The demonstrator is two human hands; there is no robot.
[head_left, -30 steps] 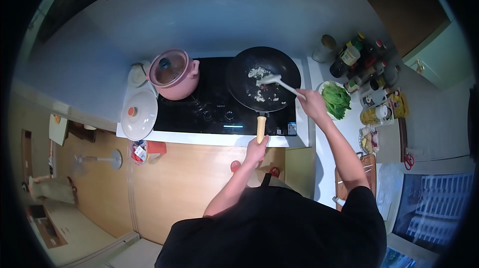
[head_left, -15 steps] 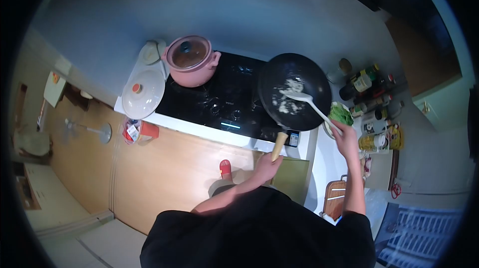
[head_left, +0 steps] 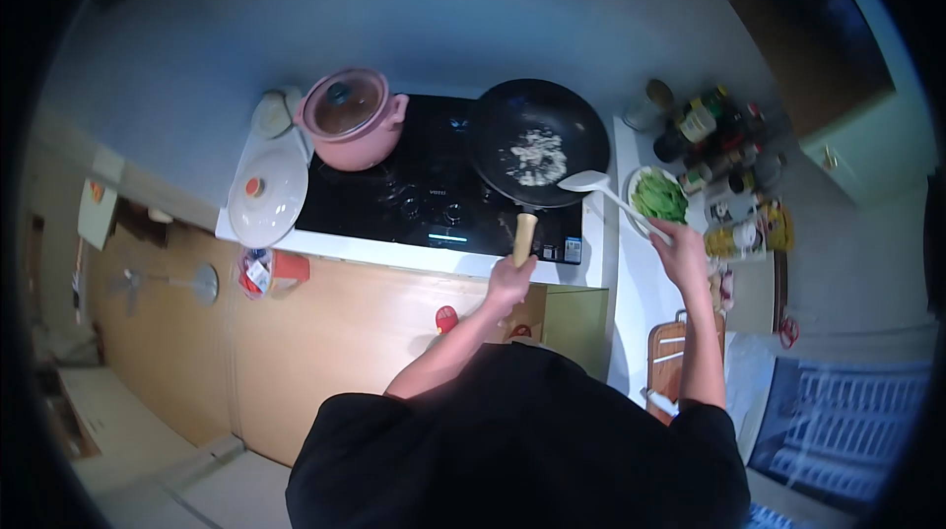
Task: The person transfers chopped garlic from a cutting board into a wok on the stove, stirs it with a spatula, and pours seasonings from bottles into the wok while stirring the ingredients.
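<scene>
A black frying pan (head_left: 503,125) rests on the right side of the black cooktop (head_left: 394,199), with chopped white pieces of food (head_left: 539,157) gathered inside it. My left hand (head_left: 511,282) is wrapped round the pan's light wooden handle (head_left: 524,238). In my right hand (head_left: 682,251) is the handle of a white spatula (head_left: 587,180), whose head hangs over the pan's right rim. Beside the pan, close to my right hand, a plate (head_left: 631,193) holds green leafy vegetables (head_left: 658,196).
A pink pot (head_left: 357,146) with a glass lid sits at the cooktop's left. Left of it lies a pale lid (head_left: 268,202) with an orange knob. Several bottles and jars (head_left: 698,123) crowd the right wall. A wooden cutting board (head_left: 666,362) is near my right forearm.
The spatula head has moved from the food in the pan's middle to its right rim. The food is now in a tighter heap, and the pan looks shifted up and left.
</scene>
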